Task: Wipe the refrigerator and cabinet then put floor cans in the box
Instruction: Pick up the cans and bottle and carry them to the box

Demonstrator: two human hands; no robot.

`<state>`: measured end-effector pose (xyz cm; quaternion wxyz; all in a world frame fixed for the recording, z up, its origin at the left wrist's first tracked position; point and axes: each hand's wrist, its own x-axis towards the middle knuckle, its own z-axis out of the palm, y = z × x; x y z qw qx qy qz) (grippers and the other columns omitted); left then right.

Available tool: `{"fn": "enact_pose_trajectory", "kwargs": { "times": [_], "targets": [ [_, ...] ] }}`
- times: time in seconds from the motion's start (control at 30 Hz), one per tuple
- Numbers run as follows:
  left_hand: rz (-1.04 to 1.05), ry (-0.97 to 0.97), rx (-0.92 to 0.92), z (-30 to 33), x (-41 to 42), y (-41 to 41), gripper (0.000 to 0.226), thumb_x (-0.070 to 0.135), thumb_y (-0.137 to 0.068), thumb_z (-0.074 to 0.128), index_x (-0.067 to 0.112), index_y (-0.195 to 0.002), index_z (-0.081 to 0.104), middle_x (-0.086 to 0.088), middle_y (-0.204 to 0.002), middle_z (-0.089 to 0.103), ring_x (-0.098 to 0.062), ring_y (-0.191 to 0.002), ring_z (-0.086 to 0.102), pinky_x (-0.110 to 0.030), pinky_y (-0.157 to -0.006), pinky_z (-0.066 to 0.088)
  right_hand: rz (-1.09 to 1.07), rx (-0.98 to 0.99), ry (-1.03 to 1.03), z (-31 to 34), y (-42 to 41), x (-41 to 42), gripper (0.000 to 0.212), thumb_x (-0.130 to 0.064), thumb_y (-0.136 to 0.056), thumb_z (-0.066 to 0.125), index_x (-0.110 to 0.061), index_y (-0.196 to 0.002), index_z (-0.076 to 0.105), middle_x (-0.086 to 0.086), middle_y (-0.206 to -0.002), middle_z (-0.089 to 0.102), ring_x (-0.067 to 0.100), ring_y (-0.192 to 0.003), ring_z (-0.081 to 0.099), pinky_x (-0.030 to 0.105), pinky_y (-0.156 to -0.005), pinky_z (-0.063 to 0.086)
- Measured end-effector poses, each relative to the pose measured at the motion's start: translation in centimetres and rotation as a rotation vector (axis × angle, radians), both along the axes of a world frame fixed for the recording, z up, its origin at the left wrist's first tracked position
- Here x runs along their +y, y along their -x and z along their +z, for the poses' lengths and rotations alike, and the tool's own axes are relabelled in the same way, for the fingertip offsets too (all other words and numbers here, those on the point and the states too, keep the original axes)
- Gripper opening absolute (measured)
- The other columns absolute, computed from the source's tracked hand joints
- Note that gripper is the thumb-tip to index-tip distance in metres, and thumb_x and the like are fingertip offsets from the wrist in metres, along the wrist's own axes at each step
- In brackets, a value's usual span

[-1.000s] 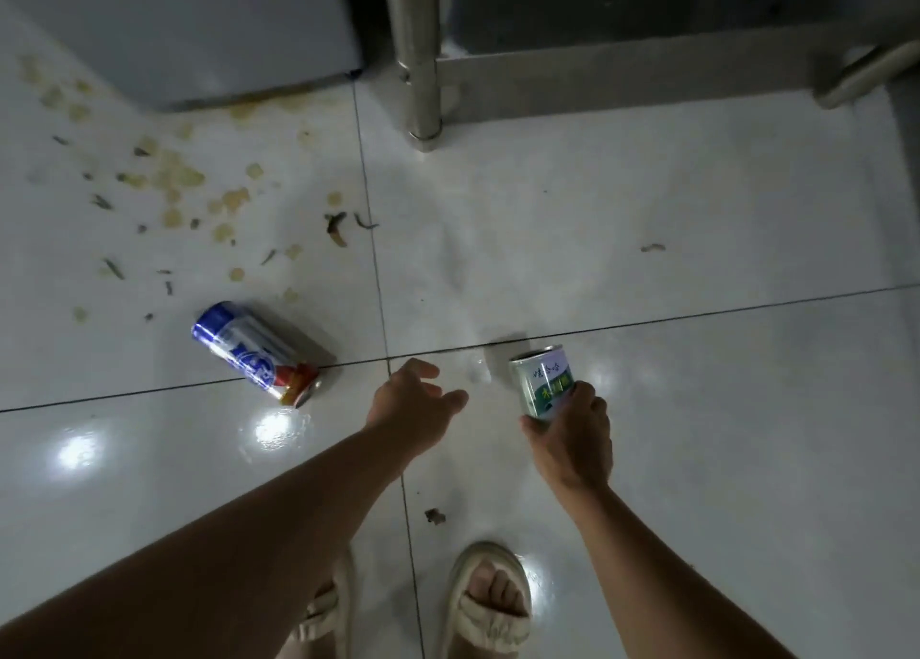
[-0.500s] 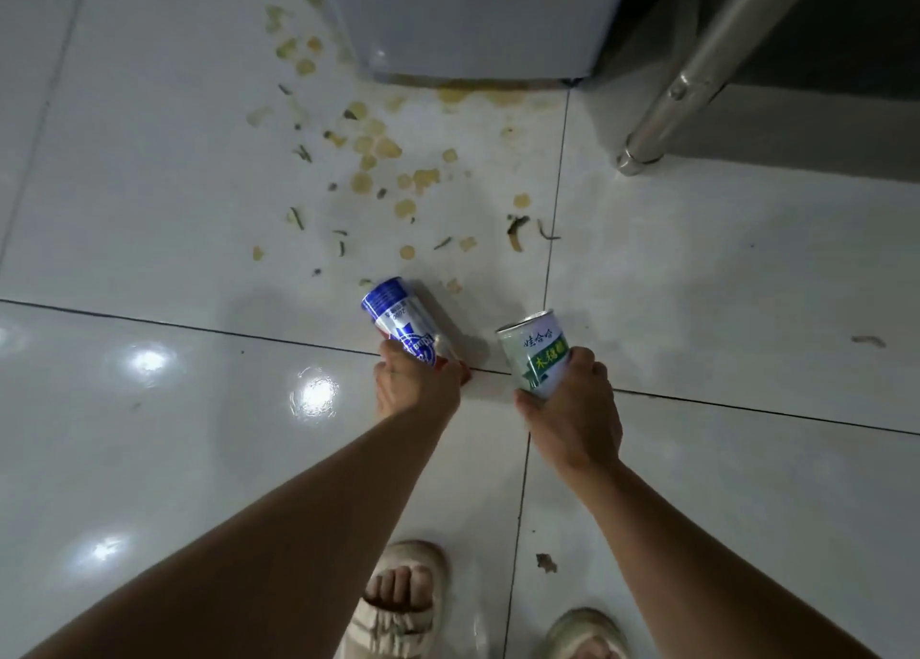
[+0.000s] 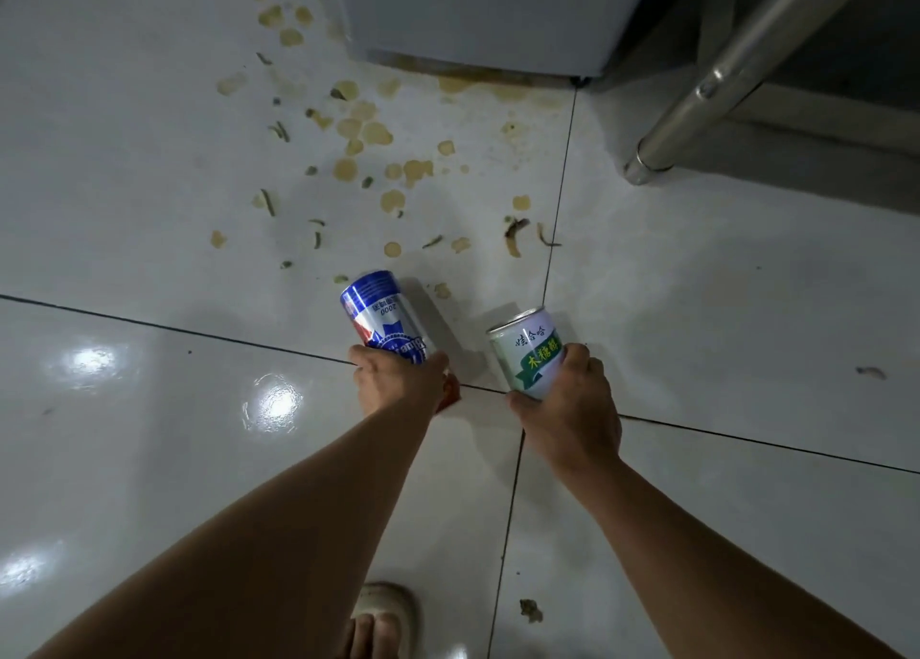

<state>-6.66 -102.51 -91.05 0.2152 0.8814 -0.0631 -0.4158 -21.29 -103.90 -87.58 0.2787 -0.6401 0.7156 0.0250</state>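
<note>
now left hand (image 3: 398,382) grips blue can (image 3: 383,317), right hand (image 3: 567,409) grips white-green can (image 3: 530,352)

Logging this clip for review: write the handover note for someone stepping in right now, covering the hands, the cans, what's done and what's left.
Left hand grips the blue can.
Right hand grips the white-and-green can.
Both cans are in hand over the tiled floor; no other can shows.
Left: put both in the box, which is out of view.
Yellowish spill spots lie before the refrigerator; wiping progress can't be judged.
</note>
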Motion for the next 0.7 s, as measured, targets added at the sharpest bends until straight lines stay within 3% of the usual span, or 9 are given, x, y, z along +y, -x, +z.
{"fn": "enact_pose_trajectory", "kwargs": {
  "times": [0.23,0.53,0.7],
  "targets": [
    [-0.169,-0.056,-0.089,10.4,1.5,-0.6,0.069,0.025,-0.067,0.077,0.008,-0.118,0.035,-0.013,-0.113,0.049,-0.031,-0.100,0.056,-0.045,-0.085,0.052,-0.034,0.004,-0.070,9.0,0.5,0.5,0.068,-0.038,-0.075,0.075,-0.009,-0.126,0.040,0.009,-0.117,0.054,0.021,-0.101,0.056,0.029,-0.076,0.050],
    [-0.239,0.063,-0.056,31.2,3.4,0.9,0.057,0.021,-0.068,0.076,0.017,-0.105,0.033,-0.006,-0.098,0.053,-0.017,-0.076,0.055,-0.021,-0.050,0.040,-0.045,-0.052,-0.106,28.9,1.8,2.0,0.067,-0.041,-0.075,0.073,-0.012,-0.125,0.039,0.006,-0.117,0.054,0.018,-0.100,0.058,0.031,-0.078,0.056],
    [-0.281,0.110,-0.074,43.8,4.2,1.0,0.053,0.023,-0.070,0.076,0.017,-0.101,0.034,-0.003,-0.091,0.054,-0.018,-0.074,0.057,-0.027,-0.057,0.047,-0.022,-0.053,-0.078,40.3,3.0,1.9,0.063,-0.043,-0.076,0.071,-0.014,-0.121,0.039,0.003,-0.116,0.052,0.018,-0.101,0.056,0.028,-0.072,0.050]
  ]
}}
